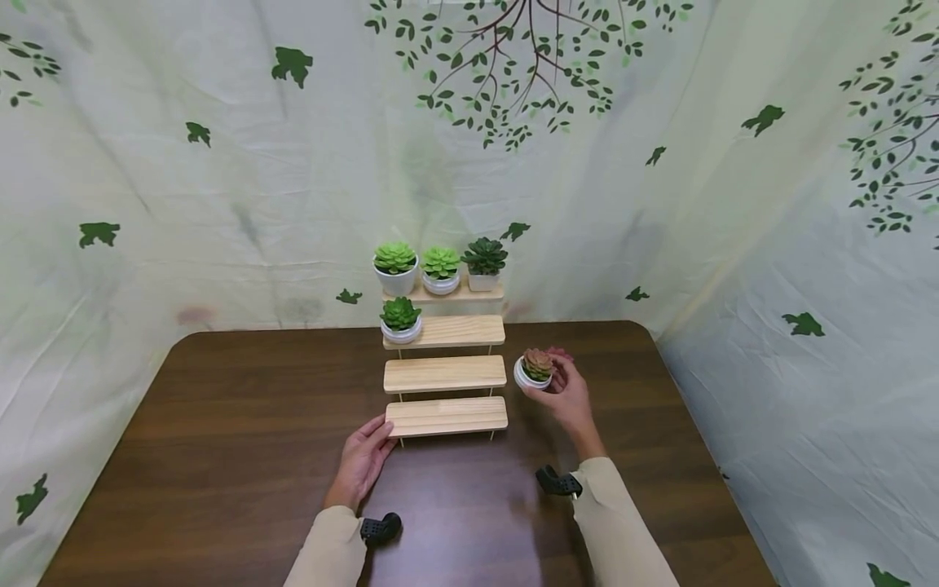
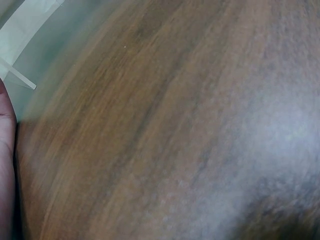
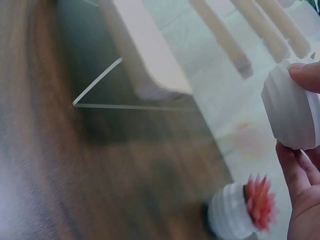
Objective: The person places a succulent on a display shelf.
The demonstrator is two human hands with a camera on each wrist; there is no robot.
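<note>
My right hand (image 1: 565,399) holds a small white pot (image 3: 287,110) between thumb and fingers, with a reddish-brown artificial succulent (image 1: 538,365) in it. It is to the right of a wooden tiered stand (image 1: 446,417). At the left end of the stand's lowest board, my left hand (image 1: 364,456) grips the corner; in the left wrist view only a strip of that hand (image 2: 6,170) shows. Behind the right hand, and mostly hidden by it in the head view, is a red succulent (image 3: 260,202) in a ribbed white pot (image 3: 227,212) on the table.
Three green potted succulents, among them a dark one (image 1: 484,259), line the top board (image 1: 455,297). Another green succulent (image 1: 400,315) stands at the left of the second board (image 1: 462,330). The brown table (image 1: 257,424) meets a leaf-patterned curtain (image 1: 308,204) behind.
</note>
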